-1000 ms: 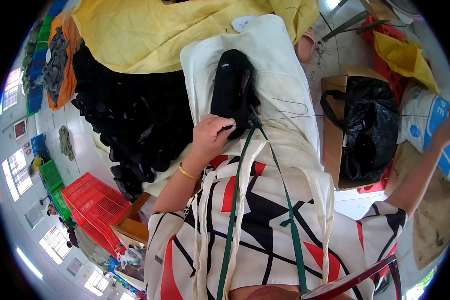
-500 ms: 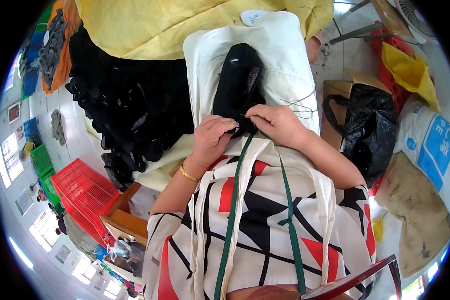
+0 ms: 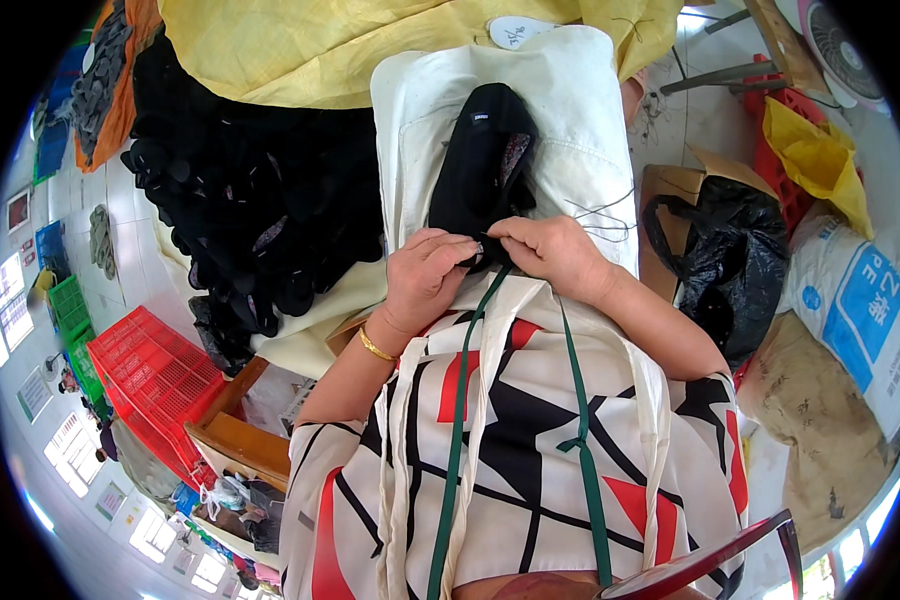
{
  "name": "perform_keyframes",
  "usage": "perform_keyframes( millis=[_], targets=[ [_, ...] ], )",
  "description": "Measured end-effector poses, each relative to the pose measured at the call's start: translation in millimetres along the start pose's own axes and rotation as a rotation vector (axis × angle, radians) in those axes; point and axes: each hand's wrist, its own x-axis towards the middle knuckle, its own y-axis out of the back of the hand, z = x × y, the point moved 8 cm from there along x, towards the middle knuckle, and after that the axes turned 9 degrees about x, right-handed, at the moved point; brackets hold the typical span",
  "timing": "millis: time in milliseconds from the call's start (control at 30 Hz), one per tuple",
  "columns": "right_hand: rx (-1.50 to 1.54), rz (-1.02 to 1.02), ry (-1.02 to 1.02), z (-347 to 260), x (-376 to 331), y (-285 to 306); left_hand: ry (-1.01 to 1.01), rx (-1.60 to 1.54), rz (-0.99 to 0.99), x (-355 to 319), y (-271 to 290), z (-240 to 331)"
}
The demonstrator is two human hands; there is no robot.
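Note:
A black shoe upper (image 3: 485, 165) lies on a cream cloth (image 3: 570, 110) spread in front of me. My left hand (image 3: 425, 275), with a gold bangle at the wrist, pinches the near end of the black piece. My right hand (image 3: 550, 255) grips the same end from the right, fingertips meeting the left hand's. A small label shows at the far end of the black piece. Loose threads lie on the cream cloth to the right of my right hand.
A large heap of black shoe pieces (image 3: 260, 200) lies to the left under a yellow sheet (image 3: 350, 50). A black plastic bag (image 3: 715, 250) sits in a cardboard box at right, beside a white sack (image 3: 855, 300). A red crate (image 3: 155, 380) stands lower left.
My right hand came in from the far right and took hold of the near end of the black piece beside my left hand. The view has shifted slightly.

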Motion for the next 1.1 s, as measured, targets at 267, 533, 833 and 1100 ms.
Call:
perform_keyframes(
  millis=[267, 533, 833, 1100],
  targets=[
    [-0.011, -0.001, 0.029, 1, 3, -2, 0.0, -0.003, 0.003, 1, -1, 0],
    [0.136, -0.029, -0.047, 13, 10, -9, 0.11, -0.096, 0.005, -6, -3, -8],
    [0.092, -0.079, -0.145, 5, 30, -27, 0.076, -0.001, -0.003, -7, -6, -1],
    [-0.235, -0.08, 0.123, -36, 46, -3, -0.06, 0.173, 0.067, -5, 0, 11]
  ],
)
